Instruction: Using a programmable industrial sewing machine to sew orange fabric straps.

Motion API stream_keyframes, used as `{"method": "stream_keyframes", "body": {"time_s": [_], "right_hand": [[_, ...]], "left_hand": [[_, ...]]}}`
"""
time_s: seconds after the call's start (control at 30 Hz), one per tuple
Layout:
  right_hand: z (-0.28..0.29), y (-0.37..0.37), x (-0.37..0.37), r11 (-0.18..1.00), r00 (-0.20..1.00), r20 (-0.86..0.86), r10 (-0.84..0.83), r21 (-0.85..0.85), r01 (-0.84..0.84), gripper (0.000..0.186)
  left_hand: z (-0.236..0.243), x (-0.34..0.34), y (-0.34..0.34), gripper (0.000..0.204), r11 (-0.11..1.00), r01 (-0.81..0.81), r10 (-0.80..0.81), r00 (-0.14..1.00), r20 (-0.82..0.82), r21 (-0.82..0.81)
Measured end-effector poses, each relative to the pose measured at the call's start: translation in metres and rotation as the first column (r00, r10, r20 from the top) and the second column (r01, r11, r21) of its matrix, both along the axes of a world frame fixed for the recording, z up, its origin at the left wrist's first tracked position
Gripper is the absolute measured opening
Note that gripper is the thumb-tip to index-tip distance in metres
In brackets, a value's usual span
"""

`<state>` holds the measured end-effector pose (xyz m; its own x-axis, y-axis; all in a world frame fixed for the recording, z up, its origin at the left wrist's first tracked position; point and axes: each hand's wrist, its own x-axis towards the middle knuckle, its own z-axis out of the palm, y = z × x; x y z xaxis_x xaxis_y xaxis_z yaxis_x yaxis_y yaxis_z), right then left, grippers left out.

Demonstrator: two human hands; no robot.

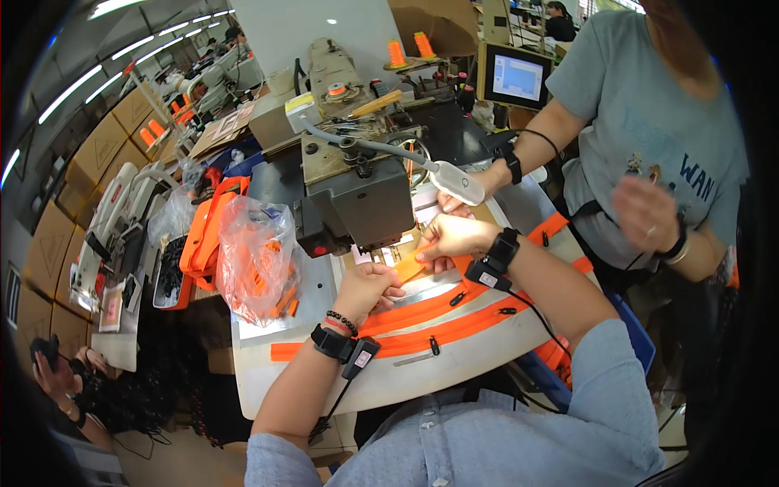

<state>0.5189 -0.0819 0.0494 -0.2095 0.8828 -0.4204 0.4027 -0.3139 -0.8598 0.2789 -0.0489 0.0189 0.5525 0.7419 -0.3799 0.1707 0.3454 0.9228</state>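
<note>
Under the head of a black industrial sewing machine, my two hands work on a small orange fabric piece. My left hand pinches its left edge, fingers closed. From the right, my right hand grips the piece between thumb and fingers. Long orange zipper strips with black pulls lie across the white work table, close to my forearms. A co-worker's hand reaches in beside the white lamp, just beyond my right hand; what it touches is hidden.
A clear plastic bag of orange pieces sits left of the machine, beside an orange bag. The co-worker stands close on the right, other hand raised. A blue bin is below the table's right edge. A screen stands behind.
</note>
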Motion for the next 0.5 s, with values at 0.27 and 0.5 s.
{"method": "stream_keyframes", "body": {"time_s": [0.27, 0.5], "right_hand": [[-0.005, 0.015, 0.003, 0.977, 0.973, -0.128, -0.19, -0.127, 0.174, 0.017], [-0.008, 0.031, 0.003, 0.961, 0.958, -0.184, -0.222, -0.207, 0.183, 0.022]], "left_hand": [[0.005, -0.015, -0.001, 0.021, 0.539, 0.206, 0.054, 0.959, -0.278, 0.816], [0.004, -0.013, -0.004, 0.029, 0.346, 0.293, -0.022, 0.952, -0.304, 0.891]]}}
